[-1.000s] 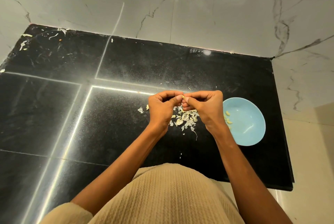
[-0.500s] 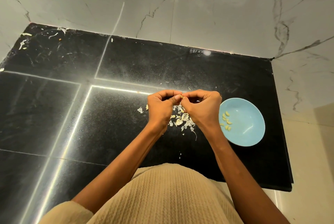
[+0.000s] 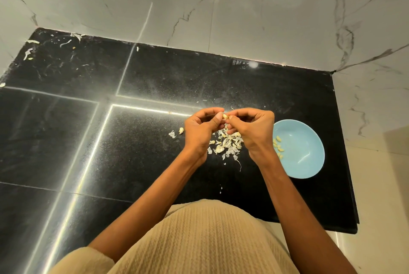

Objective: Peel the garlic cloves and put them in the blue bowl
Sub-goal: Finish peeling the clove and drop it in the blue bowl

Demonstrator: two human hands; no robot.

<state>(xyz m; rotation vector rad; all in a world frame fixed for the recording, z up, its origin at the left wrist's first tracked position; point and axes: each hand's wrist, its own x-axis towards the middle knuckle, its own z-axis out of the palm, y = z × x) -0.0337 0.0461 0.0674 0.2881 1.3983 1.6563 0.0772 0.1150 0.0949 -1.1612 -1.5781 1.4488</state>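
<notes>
Garlic is the matter in hand, and it lies in several places across the black surface. Furthest left, a loose clove sits beside a scrap of skin, both just left of the left hand. That hand has its fingers curled inward, its thumb and fingertips pinching one side of a small pale garlic clove held above the surface. The right hand meets it from the other side, fingers likewise curled and pinching the same clove, so the two hands are together on it. Whether skin clings to it cannot be told at this size.

Below and between the hands lies a heap of peelings, papery and white; some pieces in it may be unpeeled cloves, but that is unclear. To the right, the blue bowl stands just beside the right wrist, with a few peeled cloves gathered against its left inner wall.

As to handling, a clove this small should be light and firm, a little slick once bared, while its skin is thin, dry and brittle and likely tears in flakes. The best hold is probably at the two ends, one hand steadying the body while the other's nail lifts the skin from the root end. Squeezing hard would likely bruise it or shoot it out of the pinch, so a light grip suits.
</notes>
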